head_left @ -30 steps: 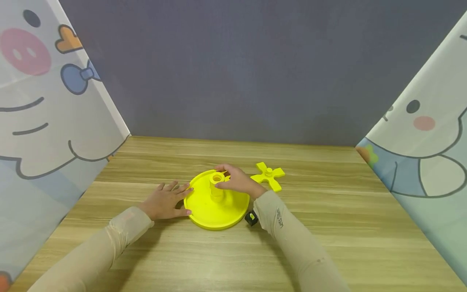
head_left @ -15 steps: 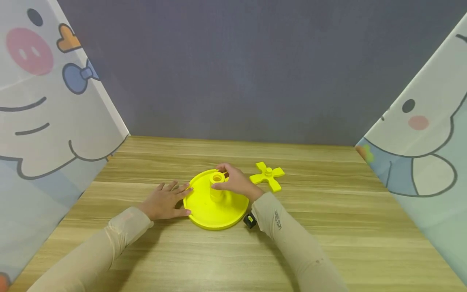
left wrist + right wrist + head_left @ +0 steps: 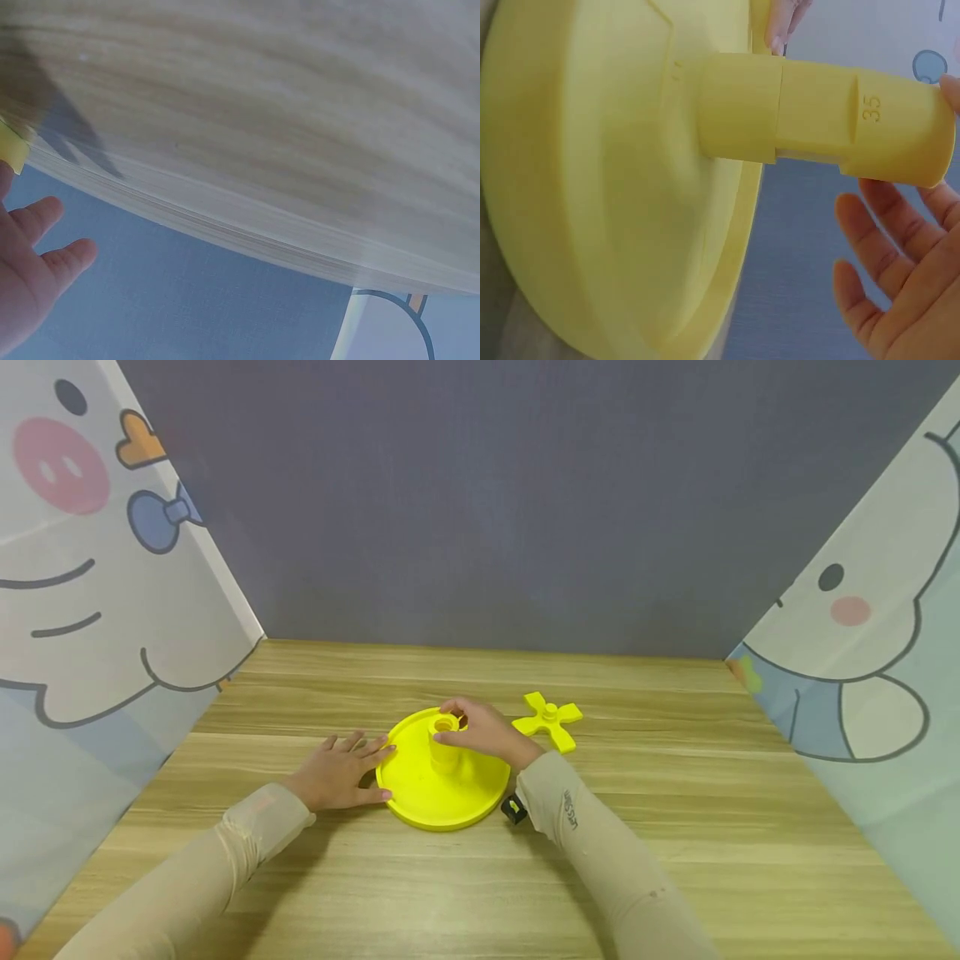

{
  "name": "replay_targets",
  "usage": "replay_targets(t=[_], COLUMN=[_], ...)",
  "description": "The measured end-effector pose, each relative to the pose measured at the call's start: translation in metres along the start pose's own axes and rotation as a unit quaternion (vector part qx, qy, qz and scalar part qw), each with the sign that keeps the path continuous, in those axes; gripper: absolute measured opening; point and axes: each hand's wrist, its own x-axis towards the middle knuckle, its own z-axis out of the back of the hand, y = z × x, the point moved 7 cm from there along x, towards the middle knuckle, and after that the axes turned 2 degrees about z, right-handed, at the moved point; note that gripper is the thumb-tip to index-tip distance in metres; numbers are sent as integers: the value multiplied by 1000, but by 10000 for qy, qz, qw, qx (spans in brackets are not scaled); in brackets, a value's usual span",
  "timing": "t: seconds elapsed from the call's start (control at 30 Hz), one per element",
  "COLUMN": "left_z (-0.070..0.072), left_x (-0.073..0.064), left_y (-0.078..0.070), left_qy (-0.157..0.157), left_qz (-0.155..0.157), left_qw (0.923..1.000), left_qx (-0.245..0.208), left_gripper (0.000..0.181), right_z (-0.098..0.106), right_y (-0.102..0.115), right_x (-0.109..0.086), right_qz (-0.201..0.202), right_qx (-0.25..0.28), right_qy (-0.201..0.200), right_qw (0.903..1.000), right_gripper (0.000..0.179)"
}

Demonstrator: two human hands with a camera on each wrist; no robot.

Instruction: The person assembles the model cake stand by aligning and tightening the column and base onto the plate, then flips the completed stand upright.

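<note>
A yellow round dish-shaped base (image 3: 420, 806) lies on the table, with a short socket (image 3: 739, 105) rising from its middle. In that socket stands a yellow hollow cylindrical piece (image 3: 900, 127) marked 35. My right hand (image 3: 491, 731) grips its upper end between thumb and fingers; in the right wrist view other fingers (image 3: 877, 240) spread below it. My left hand (image 3: 337, 777) lies spread on the left, thumb and fingertips at the base's rim. The left wrist view catches only part of that hand, beside a yellow edge of the base (image 3: 11, 146).
A yellow four-armed cross piece (image 3: 550, 718) with a central peg lies right of the base, behind my right forearm. A small black box (image 3: 514, 809) sits beside my right cuff. A grey wall (image 3: 495, 510) stands behind the wooden table (image 3: 420, 902), with cartoon-printed panels (image 3: 112, 568) at the sides.
My right thumb has shifted slightly left around the cylindrical piece. My left hand stays at the rim, and the base and cross piece keep their places on the table.
</note>
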Motion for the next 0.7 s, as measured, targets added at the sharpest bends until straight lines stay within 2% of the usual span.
replay_targets(t=[0.1,0.23,0.37,0.57,0.7], left_z=[-1,-2,-3,-3,-3], left_x=[0,1,2,2,2], left_y=[0,1,2,1,0], left_qy=[-7,-20,-12,-31,-22], left_qz=[8,7,22,27,29], left_qw=[10000,10000,10000,10000,10000], left_qx=[16,36,46,71,52], left_gripper=[79,79,79,79,79], right_z=[0,-2,-2,1,2], right_y=[1,3,4,-1,-3], right_x=[0,0,-1,1,1], right_qz=[-69,152,321,-35,-257], right_qx=[-153,1,16,-463,-741], right_qy=[-24,216,350,80,-12], right_qw=[9999,9997,9989,9989,9969], right_gripper=[52,54,47,46,55])
